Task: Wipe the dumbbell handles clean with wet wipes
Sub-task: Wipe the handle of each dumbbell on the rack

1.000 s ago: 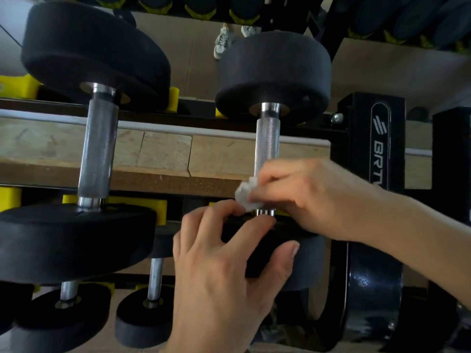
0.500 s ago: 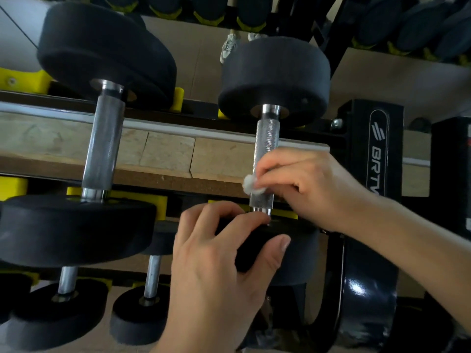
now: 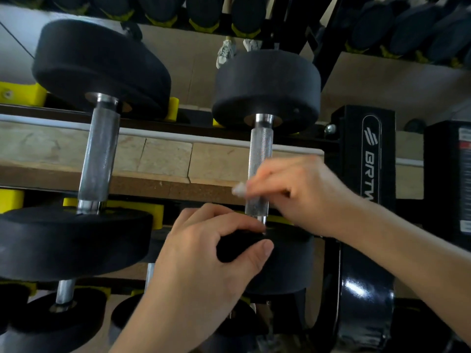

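Pinching a wet wipe [image 3: 239,189] with the right hand [image 3: 303,194] against the near end of the handle [image 3: 261,154] of the right dumbbell [image 3: 267,85], laid near to far with most of its length beyond, and clasping its near weight head [image 3: 288,263] with the left hand [image 3: 204,263].

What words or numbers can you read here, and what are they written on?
"BRTW": white letters running down the black rack post, below a striped logo; anything after them is hidden.
Red and white label on the black panel at the far right: too blurred to read.
No numbers show on the dumbbells.
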`<state>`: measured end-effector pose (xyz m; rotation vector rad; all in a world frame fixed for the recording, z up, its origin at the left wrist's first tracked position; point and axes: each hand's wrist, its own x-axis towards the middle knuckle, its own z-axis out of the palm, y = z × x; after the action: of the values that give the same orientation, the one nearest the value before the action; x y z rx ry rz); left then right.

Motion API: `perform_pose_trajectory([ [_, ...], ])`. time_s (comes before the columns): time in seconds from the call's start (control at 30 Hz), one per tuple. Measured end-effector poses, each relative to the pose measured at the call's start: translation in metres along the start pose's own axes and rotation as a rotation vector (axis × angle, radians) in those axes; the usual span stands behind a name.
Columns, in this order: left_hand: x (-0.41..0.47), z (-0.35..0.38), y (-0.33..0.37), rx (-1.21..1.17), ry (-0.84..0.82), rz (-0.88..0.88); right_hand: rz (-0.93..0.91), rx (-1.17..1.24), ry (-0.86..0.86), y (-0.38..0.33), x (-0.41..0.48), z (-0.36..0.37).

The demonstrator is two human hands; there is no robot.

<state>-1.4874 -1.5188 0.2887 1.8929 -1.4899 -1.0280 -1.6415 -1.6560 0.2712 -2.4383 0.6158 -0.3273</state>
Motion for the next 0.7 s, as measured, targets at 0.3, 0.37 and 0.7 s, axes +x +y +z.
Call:
perform_pose_trajectory([
  [0.3,0.035,-0.019,0.002,-0.305,-0.096,-0.053,0.053,-0.099,0.548,0.028,0.019,0.015],
  [0.37,0.050,-0.016,0.005,-0.342,-0.063,-0.044,0.146,-0.122,0.714,0.029,0.020,0.027],
  [0.7,0.110,0.007,0.013,-0.068,0.249,0.138,0.823,0.723,0.832,0.015,0.031,0.025],
])
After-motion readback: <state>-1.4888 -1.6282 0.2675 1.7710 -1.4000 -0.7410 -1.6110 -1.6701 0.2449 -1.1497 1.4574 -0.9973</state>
